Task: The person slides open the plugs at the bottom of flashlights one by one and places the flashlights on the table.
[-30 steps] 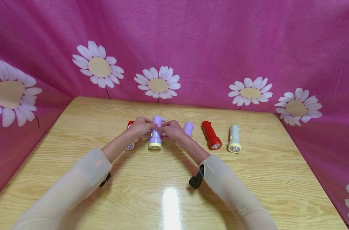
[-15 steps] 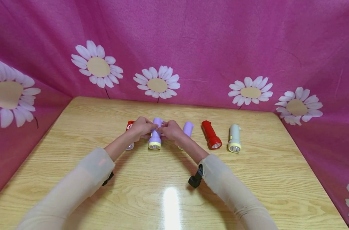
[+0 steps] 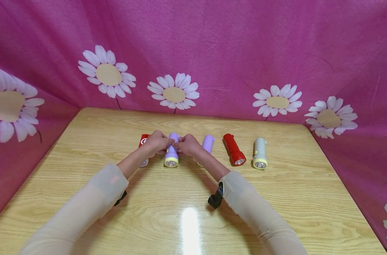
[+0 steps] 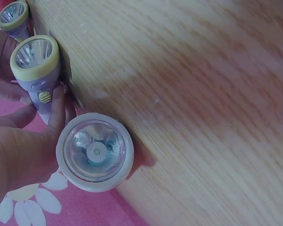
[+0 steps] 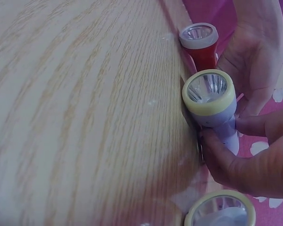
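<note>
A purple flashlight with a pale yellow rim lies lens toward me between both hands. My left hand holds it from the left, thumb and fingers around its body. From the right, my right hand pinches the same body; in the right wrist view its thumb and finger grip the flashlight just behind the head. A yellow switch shows on its side in the left wrist view. Partly behind my left hand is a red flashlight with a white head. Another purple flashlight lies partly hidden by my right hand.
Farther right on the wooden table lie a red flashlight and a grey flashlight with a yellow rim. A pink cloth with daisies hangs behind the table and along its sides.
The held purple flashlight has come down slightly toward the table, its tail end nearer to me. Both hands have stayed on it. The other flashlights have not moved.
</note>
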The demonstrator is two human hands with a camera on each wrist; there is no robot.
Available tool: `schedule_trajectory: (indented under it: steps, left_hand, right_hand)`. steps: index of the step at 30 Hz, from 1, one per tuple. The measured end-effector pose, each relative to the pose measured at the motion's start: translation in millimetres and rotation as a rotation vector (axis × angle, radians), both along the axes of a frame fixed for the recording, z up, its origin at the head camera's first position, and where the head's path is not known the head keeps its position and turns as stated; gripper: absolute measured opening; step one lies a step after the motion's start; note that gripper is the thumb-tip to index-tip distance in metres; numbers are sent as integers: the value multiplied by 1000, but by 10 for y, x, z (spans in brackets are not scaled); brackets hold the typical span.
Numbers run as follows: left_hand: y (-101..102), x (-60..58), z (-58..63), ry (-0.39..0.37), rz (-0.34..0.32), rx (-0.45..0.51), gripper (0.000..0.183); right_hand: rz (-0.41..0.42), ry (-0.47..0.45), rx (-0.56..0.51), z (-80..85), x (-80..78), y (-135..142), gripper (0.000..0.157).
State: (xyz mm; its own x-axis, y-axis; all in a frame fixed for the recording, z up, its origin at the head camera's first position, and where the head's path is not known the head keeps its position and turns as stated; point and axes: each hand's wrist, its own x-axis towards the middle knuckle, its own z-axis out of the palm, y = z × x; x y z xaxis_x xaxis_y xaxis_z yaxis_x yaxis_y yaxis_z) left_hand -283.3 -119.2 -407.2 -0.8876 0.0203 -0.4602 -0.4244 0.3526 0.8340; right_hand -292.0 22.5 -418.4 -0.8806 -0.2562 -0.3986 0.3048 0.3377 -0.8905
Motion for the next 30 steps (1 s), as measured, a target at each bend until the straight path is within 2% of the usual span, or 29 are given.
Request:
schedule_trajectory:
  steps: [6,14,23,30]
  left_hand:
    - [5,-4,-11,-4,3,-7,15]
    - [3,-3,-35,21,-9,-23,23]
    - [3,-10,-24,6,-14,-5,21]
    - [-12,-15,-13,-4,-11,1,26]
  right_hand:
    - [-8,-9,-1,-7,2,0,12]
    - [7,-7,15,-4,-1,-1,20]
    - [4,-11,42,11,-10,1,11]
    - [10,8,42,14,-4,-9,21]
